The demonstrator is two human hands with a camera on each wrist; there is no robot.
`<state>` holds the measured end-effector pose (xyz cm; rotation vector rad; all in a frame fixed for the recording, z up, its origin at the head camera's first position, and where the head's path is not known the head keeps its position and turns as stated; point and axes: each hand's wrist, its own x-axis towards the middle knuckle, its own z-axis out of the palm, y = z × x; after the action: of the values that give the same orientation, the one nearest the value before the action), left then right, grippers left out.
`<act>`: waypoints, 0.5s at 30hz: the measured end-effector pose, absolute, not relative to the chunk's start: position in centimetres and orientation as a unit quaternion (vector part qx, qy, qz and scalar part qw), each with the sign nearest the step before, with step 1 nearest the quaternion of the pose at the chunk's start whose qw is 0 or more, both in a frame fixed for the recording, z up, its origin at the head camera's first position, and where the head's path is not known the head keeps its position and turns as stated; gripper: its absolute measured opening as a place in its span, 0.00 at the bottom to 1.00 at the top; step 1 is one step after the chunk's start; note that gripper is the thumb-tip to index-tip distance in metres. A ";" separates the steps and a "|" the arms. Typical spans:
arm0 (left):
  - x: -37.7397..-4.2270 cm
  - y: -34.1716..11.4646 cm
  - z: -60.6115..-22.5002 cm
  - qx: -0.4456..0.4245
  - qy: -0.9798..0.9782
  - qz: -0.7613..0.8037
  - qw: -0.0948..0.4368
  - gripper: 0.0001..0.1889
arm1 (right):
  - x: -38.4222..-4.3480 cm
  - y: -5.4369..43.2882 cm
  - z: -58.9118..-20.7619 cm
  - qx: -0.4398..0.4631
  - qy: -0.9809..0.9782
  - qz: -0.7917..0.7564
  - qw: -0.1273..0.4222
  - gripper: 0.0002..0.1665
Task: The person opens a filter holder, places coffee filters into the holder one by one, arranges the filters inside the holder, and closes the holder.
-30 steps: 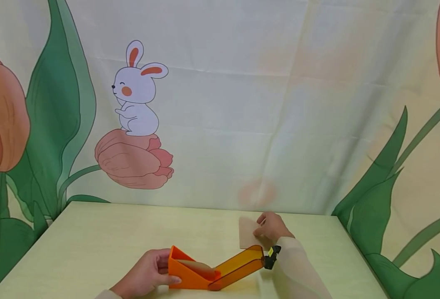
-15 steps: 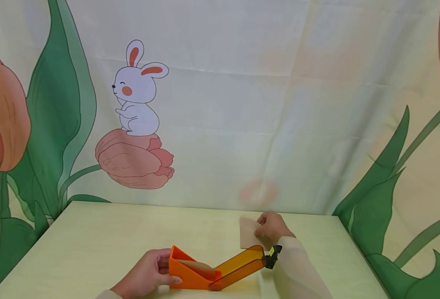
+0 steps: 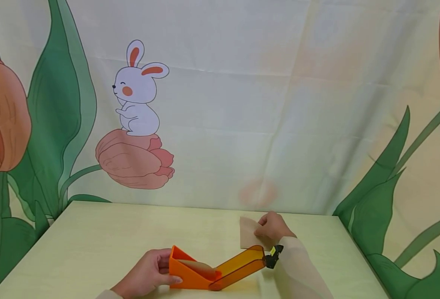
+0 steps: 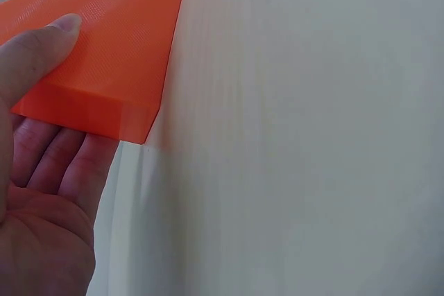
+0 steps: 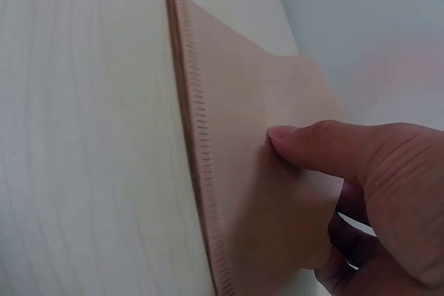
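little has moved since the earlier frame beyond a faint shift in the camera's view: both hands keep their places, and the orange holder (image 3: 190, 279) sits where it sat on the desk (image 3: 130, 232). at the holder's left end, the left hand (image 3: 146, 272) grips the tall wall, thumb laid on the near face and the other fingers behind it. reaching up and to the right from the holder, an amber lid (image 3: 242, 263) stands tipped open, while tan paper (image 3: 197, 267) shows inside the holder. beyond the holder and to its right, the right hand (image 3: 274, 227) pinches a stack of tan sheets (image 3: 247, 234), thumb pressed on the upper face, fingers curled behind the bowed edge; several layers show along the crimped side, though how many are caught cannot be told. good work here, it would seem, calls for a light thumb, rolling the edge to part the layers rather than creasing them, and keeping the crimped side flat and aligned. a steady left grip, firm without squeezing, should stop the holder from sliding or its lid from rocking.
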<state>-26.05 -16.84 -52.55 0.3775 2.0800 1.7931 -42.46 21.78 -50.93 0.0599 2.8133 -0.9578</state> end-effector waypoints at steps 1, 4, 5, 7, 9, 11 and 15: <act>-26.0 -16.9 -52.6 0.135 0.737 0.636 0.184 0.28 | -42.4 21.8 -50.8 0.022 0.942 -0.324 0.086 0.06; -26.0 -16.8 -52.6 0.134 0.736 0.637 0.185 0.28 | -42.3 22.1 -50.4 0.013 0.942 -0.322 0.092 0.05; -26.0 -16.8 -52.5 0.135 0.736 0.637 0.185 0.28 | -42.2 22.2 -50.2 0.010 0.942 -0.322 0.093 0.05; -26.0 -16.8 -52.5 0.136 0.736 0.637 0.184 0.28 | -42.2 22.3 -49.8 0.004 0.943 -0.320 0.097 0.07; -26.0 -16.8 -52.5 0.137 0.737 0.637 0.183 0.28 | -42.3 22.5 -49.4 -0.003 0.943 -0.318 0.099 0.08; -26.0 -16.8 -52.4 0.139 0.737 0.636 0.181 0.28 | -42.4 22.7 -49.2 -0.001 0.943 -0.318 0.102 0.09; -25.9 -16.8 -52.4 0.140 0.738 0.635 0.181 0.28 | -42.7 23.0 -49.0 0.005 0.942 -0.320 0.105 0.09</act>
<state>-25.88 -16.83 -52.41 0.3952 2.0849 1.7928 -42.67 22.96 -48.95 0.0162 2.7754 -0.9417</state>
